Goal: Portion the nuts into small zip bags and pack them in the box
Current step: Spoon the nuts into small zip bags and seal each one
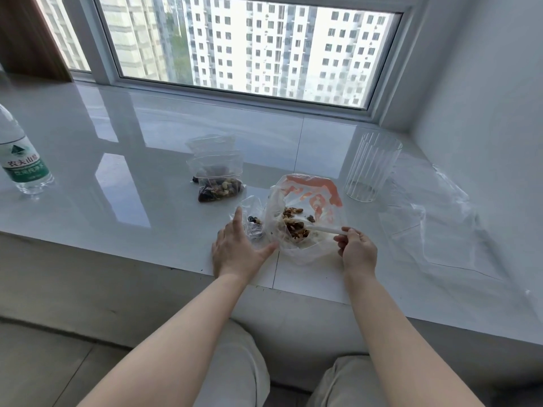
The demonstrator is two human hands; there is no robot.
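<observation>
A large clear bag with orange print lies open on the white sill and holds mixed nuts. My right hand pinches the handle of a white plastic spoon whose bowl is down among the nuts. Just left of the big bag, a small zip bag holds a few nuts and dark pieces, and my left hand keeps its mouth spread with straight fingers. Behind them lies a filled small zip bag, with an empty one beyond it.
A ribbed clear plastic cup stands at the right. Crumpled clear plastic sheets lie further right, near the wall. A water bottle stands at the far left. The sill's front edge runs below my hands.
</observation>
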